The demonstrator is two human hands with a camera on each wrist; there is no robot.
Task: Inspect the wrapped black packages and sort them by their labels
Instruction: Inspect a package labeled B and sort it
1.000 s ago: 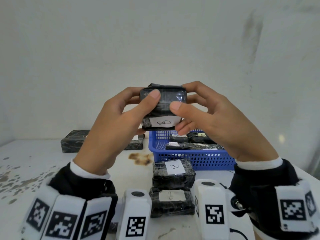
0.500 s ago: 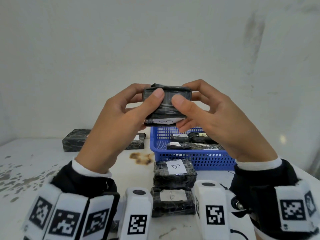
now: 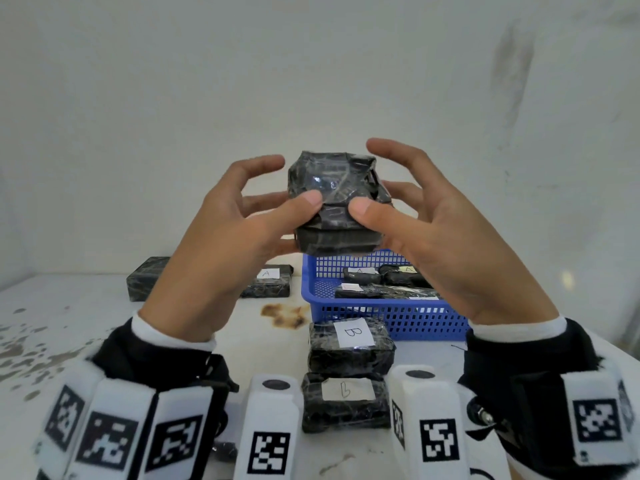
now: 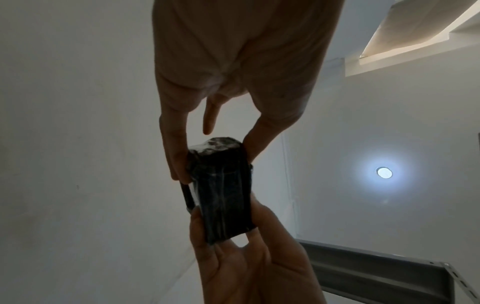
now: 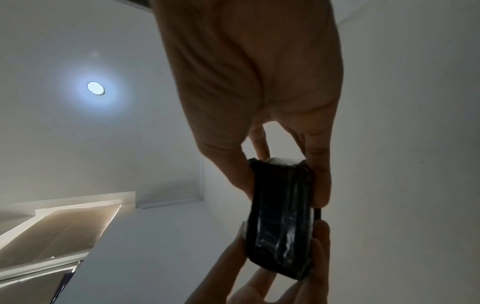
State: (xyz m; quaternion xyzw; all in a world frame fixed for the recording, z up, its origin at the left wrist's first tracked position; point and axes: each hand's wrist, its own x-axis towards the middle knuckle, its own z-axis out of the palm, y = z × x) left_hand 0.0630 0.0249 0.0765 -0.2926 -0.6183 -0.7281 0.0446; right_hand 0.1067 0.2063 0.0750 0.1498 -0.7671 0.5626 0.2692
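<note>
Blue basket (image 3: pixel 388 313) on white table (image 3: pixel 86 317), holding several wrapped black packages, 2 with A labels. Just before basket: B package (image 3: pixel 349 344), then another labelled package (image 3: pixel 346 400). Farther left: A package (image 3: pixel 268 284) beside unlabelled-side package (image 3: pixel 145 278). Raised above basket: held package (image 3: pixel 334 202), pinched by left hand (image 3: pixel 221 247) and right hand (image 3: pixel 446 244), thumbs in front, index fingers lifted clear.

The held package (image 3: pixel 334 202) shows no label; basket labels (image 3: pixel 408 270) stay unreadable.
</note>
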